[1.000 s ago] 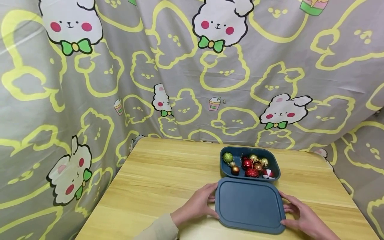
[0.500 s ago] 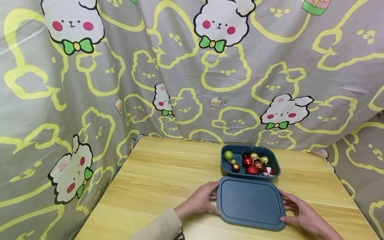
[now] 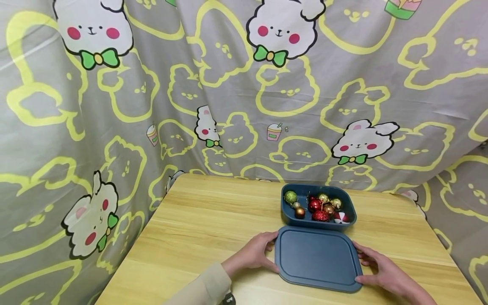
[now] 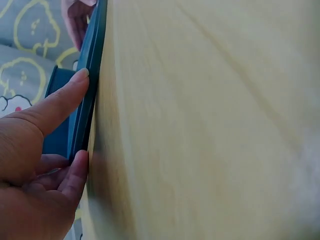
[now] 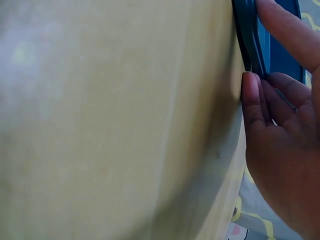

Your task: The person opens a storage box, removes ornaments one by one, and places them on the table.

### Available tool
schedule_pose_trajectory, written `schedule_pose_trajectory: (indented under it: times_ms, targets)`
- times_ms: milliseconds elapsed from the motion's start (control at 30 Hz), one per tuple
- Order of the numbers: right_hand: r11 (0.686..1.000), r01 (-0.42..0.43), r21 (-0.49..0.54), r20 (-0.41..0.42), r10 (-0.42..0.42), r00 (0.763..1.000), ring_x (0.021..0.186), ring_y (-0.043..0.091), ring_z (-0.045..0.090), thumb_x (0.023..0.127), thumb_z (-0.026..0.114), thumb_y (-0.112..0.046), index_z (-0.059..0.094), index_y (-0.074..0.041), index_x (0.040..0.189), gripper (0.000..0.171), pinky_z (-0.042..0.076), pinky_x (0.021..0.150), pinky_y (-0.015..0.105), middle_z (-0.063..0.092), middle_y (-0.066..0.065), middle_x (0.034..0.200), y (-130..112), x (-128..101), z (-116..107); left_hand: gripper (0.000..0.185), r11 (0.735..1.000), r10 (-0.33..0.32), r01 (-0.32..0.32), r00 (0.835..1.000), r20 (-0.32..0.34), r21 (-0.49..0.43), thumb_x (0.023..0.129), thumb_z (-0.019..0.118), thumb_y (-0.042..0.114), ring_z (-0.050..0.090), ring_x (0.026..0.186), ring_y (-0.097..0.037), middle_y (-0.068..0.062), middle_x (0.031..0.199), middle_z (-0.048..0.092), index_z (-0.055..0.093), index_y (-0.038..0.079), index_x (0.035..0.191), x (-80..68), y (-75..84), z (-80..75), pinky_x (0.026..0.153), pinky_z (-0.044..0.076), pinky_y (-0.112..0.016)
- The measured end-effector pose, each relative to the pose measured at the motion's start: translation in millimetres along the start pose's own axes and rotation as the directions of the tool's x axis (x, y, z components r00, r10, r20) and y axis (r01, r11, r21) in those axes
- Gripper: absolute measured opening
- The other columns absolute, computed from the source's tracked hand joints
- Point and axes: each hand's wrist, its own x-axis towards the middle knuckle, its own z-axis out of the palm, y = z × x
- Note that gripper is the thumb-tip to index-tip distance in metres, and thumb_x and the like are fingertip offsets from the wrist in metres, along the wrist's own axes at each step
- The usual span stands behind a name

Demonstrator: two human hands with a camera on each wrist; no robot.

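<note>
A dark blue rectangular lid point(image 3: 318, 258) with a raised border lies flat, close over the wooden table, in the head view. My left hand point(image 3: 252, 255) holds its left side, with the thumb point(image 4: 67, 100) on the edge and the fingertips low at the side. On the opposite side my right hand point(image 3: 383, 272) grips the lid the same way, its fingers point(image 5: 251, 95) right at the edge near the tabletop. Just beyond the lid stands a matching blue box point(image 3: 291, 220), uncovered. Inside it are several shiny ornament balls, among them a green one point(image 3: 290, 197) and a red glittery one point(image 3: 320, 216).
The light wooden table point(image 3: 202, 220) stretches left of the lid and box. Behind and around it hangs a grey curtain point(image 3: 236, 97) with yellow outlines and white rabbit faces. A dark round object point(image 3: 228, 299) shows beneath the left sleeve.
The lid's near edge has shifted slightly away from me. Both hands keep hold of its two sides, and the box with the ornaments stays put.
</note>
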Motion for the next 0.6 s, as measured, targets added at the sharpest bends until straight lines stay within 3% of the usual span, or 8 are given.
schedule_pose_trajectory:
  times_ms: [300, 600]
  targets:
    - [0.998, 0.056, 0.004, 0.003, -0.056, 0.998, 0.109, -0.016, 0.051, 0.083, 0.087, -0.014, 0.026, 0.018, 0.154, 0.099, 0.052, 0.087, 0.012, 0.04, 0.048, 0.143, 3.1, 1.2, -0.4, 0.105, 1.0, -0.005, 0.005, 1.0, 0.029, -0.006, 0.069, 0.099, 0.025, 0.058, 0.102, -0.004, -0.009, 0.139, 0.058, 0.044, 0.003, 0.156, -0.8, -1.1, -0.1, 0.091, 0.053, -0.017]
    - [1.0, 0.028, 0.004, 0.007, -0.028, 1.0, 0.109, -0.015, 0.051, 0.083, 0.088, -0.016, 0.027, 0.017, 0.155, 0.1, 0.052, 0.087, 0.012, 0.042, 0.046, 0.144, 2.4, 0.6, -0.5, 0.106, 1.0, 0.009, -0.01, 0.999, 0.038, 0.013, 0.07, 0.098, 0.028, 0.058, 0.106, -0.004, -0.008, 0.144, 0.055, 0.042, 0.007, 0.158, -0.2, -5.1, 1.2, 0.094, 0.053, -0.018]
